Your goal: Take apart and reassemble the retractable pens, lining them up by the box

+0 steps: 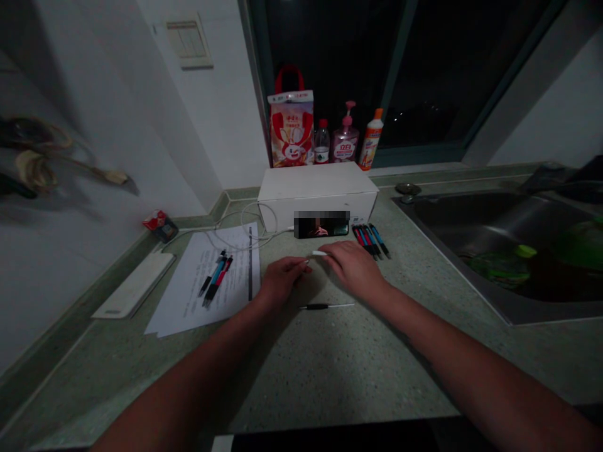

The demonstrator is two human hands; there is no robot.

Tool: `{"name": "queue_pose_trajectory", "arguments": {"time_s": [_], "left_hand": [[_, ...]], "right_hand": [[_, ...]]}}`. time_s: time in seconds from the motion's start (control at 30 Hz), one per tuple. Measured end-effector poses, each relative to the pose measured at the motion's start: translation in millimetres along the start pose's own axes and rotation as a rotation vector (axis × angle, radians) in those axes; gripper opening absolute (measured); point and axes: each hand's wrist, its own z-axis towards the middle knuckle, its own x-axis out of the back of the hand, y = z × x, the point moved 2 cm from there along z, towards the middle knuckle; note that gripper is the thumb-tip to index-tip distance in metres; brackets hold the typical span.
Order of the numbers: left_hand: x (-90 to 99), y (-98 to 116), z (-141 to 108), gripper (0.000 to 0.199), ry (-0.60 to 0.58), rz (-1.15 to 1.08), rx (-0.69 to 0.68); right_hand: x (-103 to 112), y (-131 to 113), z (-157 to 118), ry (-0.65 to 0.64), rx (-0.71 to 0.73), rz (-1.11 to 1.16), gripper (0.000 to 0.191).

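Note:
Both hands meet above the counter, fingertips close together. My right hand (355,267) is closed on a slim white pen part (319,253), which points left toward the other hand. My left hand (282,277) is pinched around something tiny and pale near the thumb tip, too small to name. Just below the hands lies a pen refill with a black grip (316,307) on it, its thin white tube to the right. Red, blue and black pens (370,242) stand in a row to the right of the phone. More pens (217,277) rest on the printed sheets at left.
A propped phone (325,227) with a white cable leans on a white box (315,182). Printed paper sheets (176,298) and a white power strip (134,285) lie left. A steel sink (471,276) is at right. Bottles (345,144) and a red bag (292,129) line the windowsill.

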Motion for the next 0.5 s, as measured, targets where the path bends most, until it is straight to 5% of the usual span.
{"name": "queue_pose_trajectory", "arguments": {"time_s": [0.17, 0.3, 0.5], "left_hand": [[-2.4, -1.5, 1.4, 0.019, -0.023, 0.473, -0.334], [-9.3, -5.6, -0.4, 0.021, -0.114, 0.640, -0.469], [-8.6, -2.9, -0.8, 0.014, -0.081, 0.728, -0.484]], "right_hand": [[-12.3, 17.3, -2.4, 0.000, -0.268, 0.184, 0.023], [-17.5, 17.1, -1.9, -0.060, -0.164, 0.112, 0.018], [-19.3, 12.5, -2.4, -0.173, -0.067, -0.016, 0.019]]}}
